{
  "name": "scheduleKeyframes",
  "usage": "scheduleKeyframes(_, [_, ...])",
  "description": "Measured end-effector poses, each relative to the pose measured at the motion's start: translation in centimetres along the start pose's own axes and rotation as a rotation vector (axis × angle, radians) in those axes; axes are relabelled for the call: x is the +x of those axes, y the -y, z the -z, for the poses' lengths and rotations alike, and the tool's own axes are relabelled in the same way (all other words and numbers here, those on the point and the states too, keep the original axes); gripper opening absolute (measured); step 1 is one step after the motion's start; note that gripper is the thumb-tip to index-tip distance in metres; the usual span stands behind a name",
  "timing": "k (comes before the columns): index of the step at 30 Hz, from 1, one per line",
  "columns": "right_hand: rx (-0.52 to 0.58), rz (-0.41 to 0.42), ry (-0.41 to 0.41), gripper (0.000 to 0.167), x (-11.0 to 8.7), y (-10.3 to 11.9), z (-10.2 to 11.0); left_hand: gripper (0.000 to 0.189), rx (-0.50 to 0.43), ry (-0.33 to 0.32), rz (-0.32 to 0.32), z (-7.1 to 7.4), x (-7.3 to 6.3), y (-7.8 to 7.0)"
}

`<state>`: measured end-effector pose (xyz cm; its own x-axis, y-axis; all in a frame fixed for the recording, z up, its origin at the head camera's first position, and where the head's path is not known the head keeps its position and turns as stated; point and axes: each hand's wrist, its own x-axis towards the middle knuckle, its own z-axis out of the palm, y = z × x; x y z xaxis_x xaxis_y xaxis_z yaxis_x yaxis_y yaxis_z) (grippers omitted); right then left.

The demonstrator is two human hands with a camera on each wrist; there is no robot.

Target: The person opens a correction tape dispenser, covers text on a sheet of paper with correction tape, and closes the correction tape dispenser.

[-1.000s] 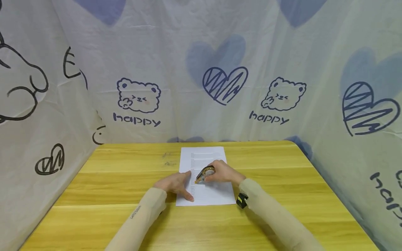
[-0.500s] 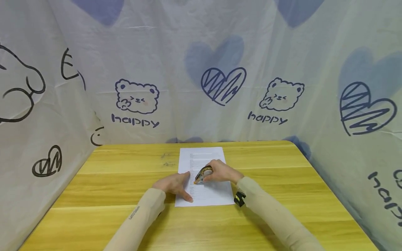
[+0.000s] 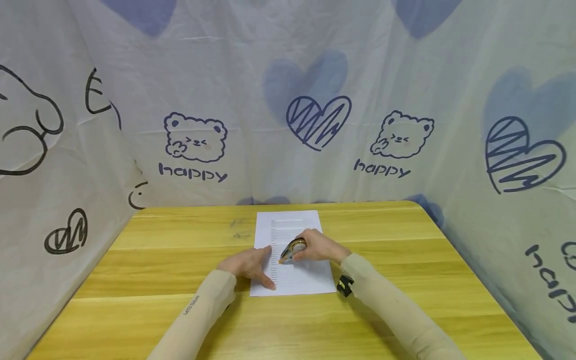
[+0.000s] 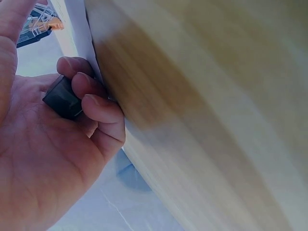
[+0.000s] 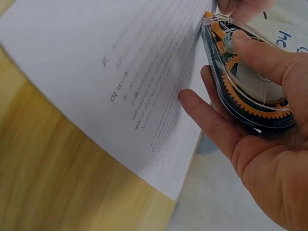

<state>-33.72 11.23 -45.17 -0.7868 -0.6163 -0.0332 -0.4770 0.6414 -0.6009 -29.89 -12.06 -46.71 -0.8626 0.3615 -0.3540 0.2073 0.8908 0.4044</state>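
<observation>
A printed sheet of paper (image 3: 297,285) lies on the wooden table in the head view. My left hand (image 3: 245,263) rests on its left side, thumb and index finger spread. In the left wrist view, the curled fingers of that hand hold a small black cap (image 4: 63,98) against the palm; the head view hides it. My right hand (image 3: 319,246) grips a correction tape (image 3: 294,248), tilted with its orange tip down at the printed lines. In the right wrist view, the clear case of the correction tape (image 5: 255,82) shows an orange gear, and the thumb presses its side.
The yellow wood-grain table (image 3: 180,230) carries dark smudges left of the paper. A white cloth curtain (image 3: 270,170) with hearts and bears hangs behind and on both sides. A black band (image 3: 345,285) sits at my right wrist.
The correction tape has shifted very slightly to the right over the paper. My left hand keeps its place on the sheet. The head view has turned a little.
</observation>
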Motion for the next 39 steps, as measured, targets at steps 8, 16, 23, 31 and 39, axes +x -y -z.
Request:
scheduleKeyframes(8, [0.009, -0.035, -0.006, 0.019, -0.1, 0.0, 0.0, 0.118, -0.001, 0.003, 0.003, -0.07, -0.04, 0.03])
scheduleKeyframes(16, [0.008, -0.053, 0.003, 0.018, -0.28, -0.09, 0.28, 0.118, 0.016, -0.003, -0.023, -0.01, -0.05, 0.0])
scheduleKeyframes(23, [0.004, -0.054, 0.011, 0.017, -0.39, -0.41, 0.34, 0.117, 0.035, -0.004, -0.026, -0.03, -0.18, -0.01])
scheduleKeyframes(31, [0.021, -0.032, 0.013, 0.017, -0.3, -0.63, 0.34, 0.117, 0.039, -0.004, -0.023, 0.04, -0.26, 0.01])
scheduleKeyframes(39, [0.005, -0.019, 0.0, 0.018, -0.27, -0.7, 0.41, 0.117, 0.046, -0.002, -0.024, 0.13, -0.25, 0.0])
